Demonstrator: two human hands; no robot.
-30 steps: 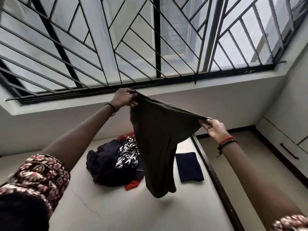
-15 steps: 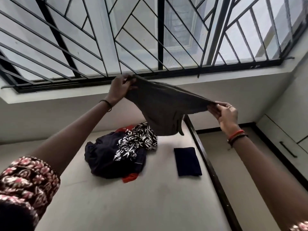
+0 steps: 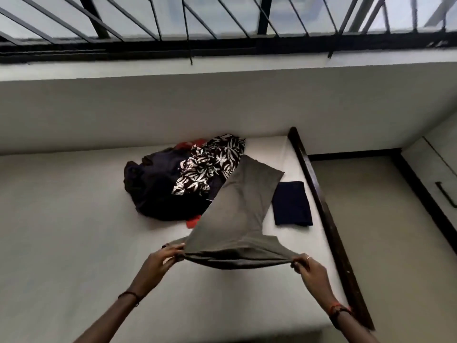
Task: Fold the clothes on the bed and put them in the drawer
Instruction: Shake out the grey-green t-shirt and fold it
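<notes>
Two hands, held well apart, each pinch one end of a grey garment's (image 3: 237, 214) near edge, the left hand (image 3: 160, 258) on the left and the right hand (image 3: 309, 268) on the right, pulling that edge taut just above the bed (image 3: 74, 219). The rest of the cloth fans away to the far side, its tip reaching the heap of unfolded clothes (image 3: 168, 189). I cannot tell whether it lies flat on the mattress. One folded navy piece (image 3: 291, 204) sits just to its right. This looks like the laying-out step. Next, the edge needs lowering, then the cloth smoothing clear of the heap, then folding. The drawer (image 3: 442, 194) on the right is closed.
</notes>
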